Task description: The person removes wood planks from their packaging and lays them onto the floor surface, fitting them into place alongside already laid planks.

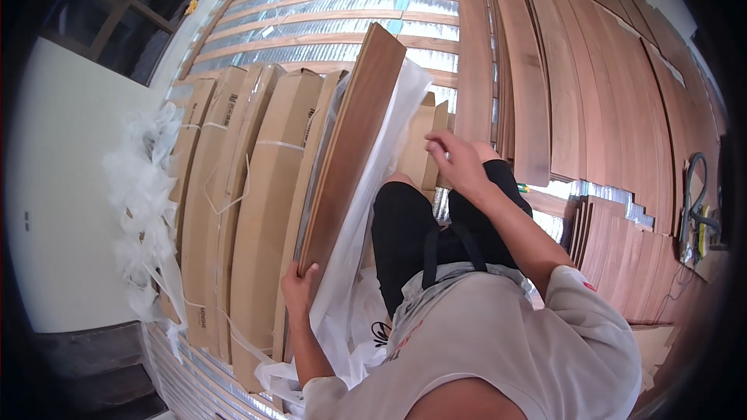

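My left hand (299, 288) is closed on the lower end of a brown wooden plank (354, 140), which leans on its long edge along the open cardboard box beside it. My right hand (447, 157) is raised above my right thigh, open with loosely bent fingers and no visible object in it, near an upright cardboard flap (438, 115). White plastic sheeting (346, 303) lies between the plank and my legs. To the left of the plank stand several long cardboard boxes (272, 210) with pale straps around them.
Wooden battens (327, 15) cross silver foil at the top. Laid and loose floorboards (583, 85) cover the right side, with tools and a hose (692, 210) at the far right. Torn white wrapping (148, 202) lies beside a pale wall (70, 210) at left.
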A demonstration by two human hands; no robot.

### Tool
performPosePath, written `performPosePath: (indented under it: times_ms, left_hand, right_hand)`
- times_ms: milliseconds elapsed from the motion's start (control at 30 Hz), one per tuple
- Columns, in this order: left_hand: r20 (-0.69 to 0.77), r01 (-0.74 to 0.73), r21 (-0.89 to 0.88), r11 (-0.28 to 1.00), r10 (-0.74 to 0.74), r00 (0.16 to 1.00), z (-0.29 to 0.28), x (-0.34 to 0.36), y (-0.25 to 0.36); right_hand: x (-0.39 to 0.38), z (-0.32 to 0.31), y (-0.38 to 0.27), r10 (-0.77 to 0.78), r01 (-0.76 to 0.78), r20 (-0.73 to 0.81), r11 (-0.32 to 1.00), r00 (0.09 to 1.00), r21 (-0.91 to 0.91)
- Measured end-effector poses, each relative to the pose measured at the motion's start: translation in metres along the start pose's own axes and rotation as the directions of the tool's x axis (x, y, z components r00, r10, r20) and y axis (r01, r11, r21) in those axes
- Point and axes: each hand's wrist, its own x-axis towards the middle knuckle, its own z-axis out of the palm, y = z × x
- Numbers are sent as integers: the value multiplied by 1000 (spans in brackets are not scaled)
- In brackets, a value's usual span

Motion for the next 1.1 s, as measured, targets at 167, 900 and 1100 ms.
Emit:
performPosePath:
  times_ms: [167, 900, 1100]
  left_hand:
    - [-51, -31, -47, 998, 28, 998, -3, -5, 10]
    - [-27, -5, -224, 975, -1, 1000, -70, -52, 11]
    - [-66, -31, -197, 980, 18, 998, -62, -52, 22]
  right_hand:
    - [55, 24, 9, -96, 53, -474, 993, 875, -103]
    - [79, 47, 39, 84, 47, -455, 962, 886, 270]
    - [47, 76, -21, -223, -239, 322, 330, 920, 913]
